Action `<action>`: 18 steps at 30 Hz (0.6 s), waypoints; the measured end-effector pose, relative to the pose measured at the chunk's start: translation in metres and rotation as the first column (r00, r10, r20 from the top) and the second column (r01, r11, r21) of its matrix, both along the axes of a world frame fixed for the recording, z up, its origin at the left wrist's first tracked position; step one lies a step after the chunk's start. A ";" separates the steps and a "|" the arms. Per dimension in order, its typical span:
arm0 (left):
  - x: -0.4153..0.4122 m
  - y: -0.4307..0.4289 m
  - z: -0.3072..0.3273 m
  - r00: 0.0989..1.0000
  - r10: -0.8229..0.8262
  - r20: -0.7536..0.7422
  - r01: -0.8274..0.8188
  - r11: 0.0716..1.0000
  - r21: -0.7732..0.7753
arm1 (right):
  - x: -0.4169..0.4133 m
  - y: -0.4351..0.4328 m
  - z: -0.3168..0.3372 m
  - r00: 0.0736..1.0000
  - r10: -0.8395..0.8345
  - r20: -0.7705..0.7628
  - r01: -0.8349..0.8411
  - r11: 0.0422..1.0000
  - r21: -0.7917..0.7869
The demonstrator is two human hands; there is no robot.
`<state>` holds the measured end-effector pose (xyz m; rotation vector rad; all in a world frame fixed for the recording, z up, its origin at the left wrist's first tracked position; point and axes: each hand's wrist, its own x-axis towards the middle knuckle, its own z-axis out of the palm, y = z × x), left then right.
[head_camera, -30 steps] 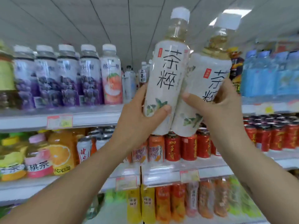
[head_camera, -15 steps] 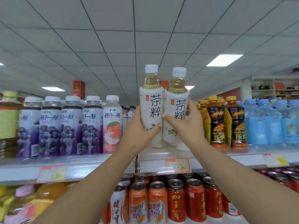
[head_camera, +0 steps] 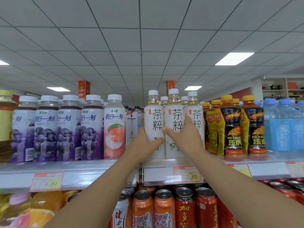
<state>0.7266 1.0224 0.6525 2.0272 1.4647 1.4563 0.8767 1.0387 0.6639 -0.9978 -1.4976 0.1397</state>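
Two white tea bottles with black characters and white caps stand upright side by side on the top shelf (head_camera: 102, 168). My left hand (head_camera: 144, 143) grips the left tea bottle (head_camera: 153, 119) low on its body, thumb across the front. My right hand (head_camera: 184, 137) grips the right tea bottle (head_camera: 176, 119), thumb on its front and fingers round its right side. Both bottles seem to rest on the shelf, touching each other. A third matching bottle (head_camera: 196, 119) stands just right of my right hand, with more behind.
Purple grape drink bottles (head_camera: 69, 129) and a peach one (head_camera: 114, 129) fill the shelf to the left. Yellow-capped energy drinks (head_camera: 233, 127) and blue water bottles (head_camera: 283, 127) stand to the right. Red and orange cans (head_camera: 164, 209) line the shelf below. Price tags (head_camera: 187, 174) hang on the edge.
Both hands carried the two tea bottles up and forward from in front of the can shelf onto the top shelf, bringing them upright beside the matching bottles.
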 end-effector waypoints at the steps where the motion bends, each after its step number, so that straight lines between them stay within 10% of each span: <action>1: -0.001 0.002 0.002 1.000 -0.011 -0.016 0.010 0.999 -0.031 | 0.001 0.000 0.000 0.999 -0.013 0.050 0.014 1.000 -0.025; 4: -0.001 0.003 0.004 0.998 0.002 -0.070 -0.002 1.000 -0.009 | 0.007 -0.011 -0.010 0.953 -0.092 0.287 0.096 0.995 0.001; 9: 0.009 -0.027 -0.015 0.873 0.327 -0.362 -0.180 0.906 0.383 | 0.025 -0.028 -0.049 0.700 -0.466 0.542 0.175 0.847 0.502; 18: 0.001 0.005 0.014 0.863 0.200 -0.464 -0.211 0.977 0.029 | 0.026 -0.027 -0.049 0.575 -0.385 0.722 0.253 0.923 0.290</action>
